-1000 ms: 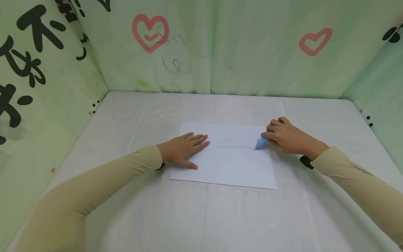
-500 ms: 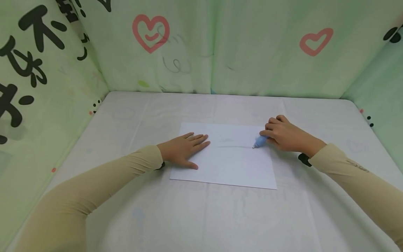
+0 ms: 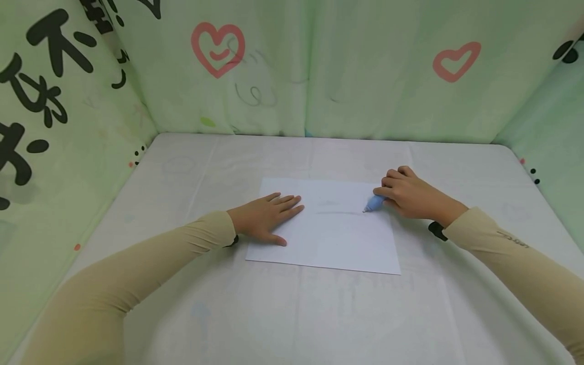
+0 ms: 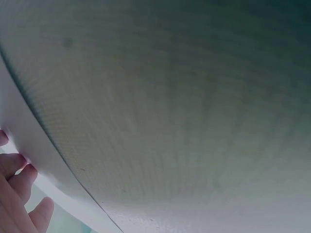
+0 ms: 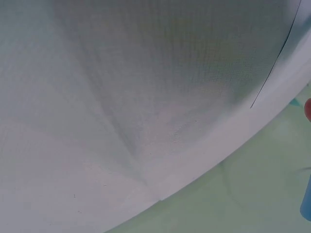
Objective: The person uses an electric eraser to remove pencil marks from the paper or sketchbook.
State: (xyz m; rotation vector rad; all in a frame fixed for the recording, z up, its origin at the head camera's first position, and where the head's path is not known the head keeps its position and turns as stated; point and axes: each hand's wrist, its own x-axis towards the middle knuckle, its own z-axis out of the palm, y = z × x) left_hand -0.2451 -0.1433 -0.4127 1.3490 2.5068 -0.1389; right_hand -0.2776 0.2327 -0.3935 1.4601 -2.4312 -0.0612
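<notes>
A white sheet of paper (image 3: pixel 339 246) lies on the white table, with faint thin lines across its middle. My left hand (image 3: pixel 269 218) rests flat on the sheet's left part, fingers spread. In the left wrist view, only some of its fingers (image 4: pixel 19 184) show at the lower left. My right hand (image 3: pixel 410 195) pinches a light blue correction pen (image 3: pixel 375 203) with a fat body and a narrow tip. The tip points down and left, right at the right end of the faint lines. The right wrist view catches the pen's blue end (image 5: pixel 306 206) at its right edge.
The white-covered table (image 3: pixel 296 314) extends around the paper on all sides. Green curtains (image 3: pixel 365 76) with hearts and black lettering enclose it at the back and both sides. Both forearms wear beige sleeves (image 3: pixel 178 253), with dark bands at the wrists.
My right hand has shifted a little left and away from me, carrying the pen's tip up to the faint line. The left hand and the paper have stayed put.
</notes>
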